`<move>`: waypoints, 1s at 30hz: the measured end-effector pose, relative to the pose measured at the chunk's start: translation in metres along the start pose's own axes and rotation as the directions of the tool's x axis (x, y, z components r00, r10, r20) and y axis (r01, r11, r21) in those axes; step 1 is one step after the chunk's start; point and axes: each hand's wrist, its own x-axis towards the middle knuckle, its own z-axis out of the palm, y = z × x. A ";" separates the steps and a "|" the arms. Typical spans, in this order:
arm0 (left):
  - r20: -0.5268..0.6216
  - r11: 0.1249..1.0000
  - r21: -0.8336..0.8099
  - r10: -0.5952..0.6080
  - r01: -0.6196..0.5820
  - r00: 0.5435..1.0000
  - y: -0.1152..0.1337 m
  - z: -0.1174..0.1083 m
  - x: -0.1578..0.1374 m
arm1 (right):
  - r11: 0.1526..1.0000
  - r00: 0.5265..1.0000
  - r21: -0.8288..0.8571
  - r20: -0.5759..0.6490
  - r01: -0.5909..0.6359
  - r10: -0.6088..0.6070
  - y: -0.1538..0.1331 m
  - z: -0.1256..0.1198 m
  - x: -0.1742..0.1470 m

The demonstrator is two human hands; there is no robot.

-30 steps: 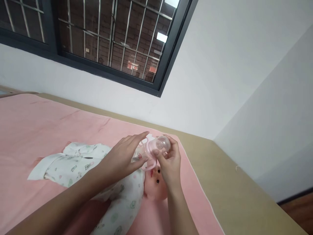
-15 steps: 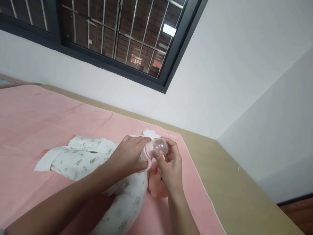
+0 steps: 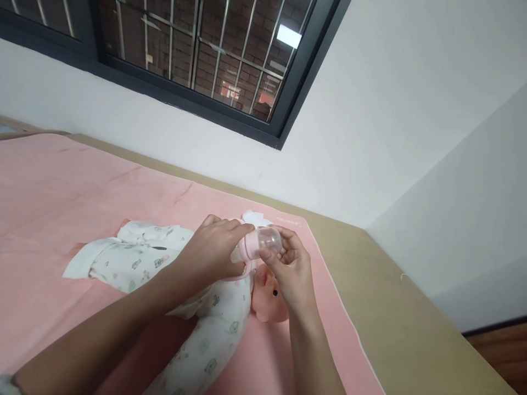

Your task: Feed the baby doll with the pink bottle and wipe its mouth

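Note:
My left hand [image 3: 218,247] is closed around a baby bottle [image 3: 248,246] with a pink collar and pink handles, held tilted on its side above a doll. A clear domed cap [image 3: 269,240] sits over the bottle's top end, pointing right. The thumb and fingers of my right hand [image 3: 293,264] grip that cap. Below the hands lies the baby doll [image 3: 267,299] on its back, its head partly behind my right hand and wrist. It wears a white printed outfit [image 3: 123,260], partly covered by my left forearm. My left palm hides most of the bottle's body.
A pink mat [image 3: 82,186] lies under the doll on a tan surface [image 3: 370,285]. White walls [image 3: 391,109] rise behind and to the right. A dark-framed window [image 3: 276,129] with metal bars is above. Some white cloth [image 3: 255,218] shows behind the bottle.
My right hand has moved slightly right along with its grip on the cap, and more of the doll's face shows. The view has shifted a little.

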 end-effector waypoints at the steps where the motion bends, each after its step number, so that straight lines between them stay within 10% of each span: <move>1: -0.009 1.000 -0.003 0.010 -0.010 1.000 -0.001 0.000 0.000 | 1.000 1.000 0.010 0.007 -0.007 0.007 0.000 -0.001 0.000; 25: -0.009 1.000 -0.010 0.016 -0.016 1.000 0.000 0.003 -0.001 | 0.999 0.999 0.004 -0.019 0.049 -0.049 0.001 -0.002 0.003; 30: 0.017 0.999 0.027 -0.035 0.035 0.999 -0.005 -0.003 0.002 | 0.981 0.953 -0.034 -0.233 0.190 -0.193 -0.006 -0.025 0.008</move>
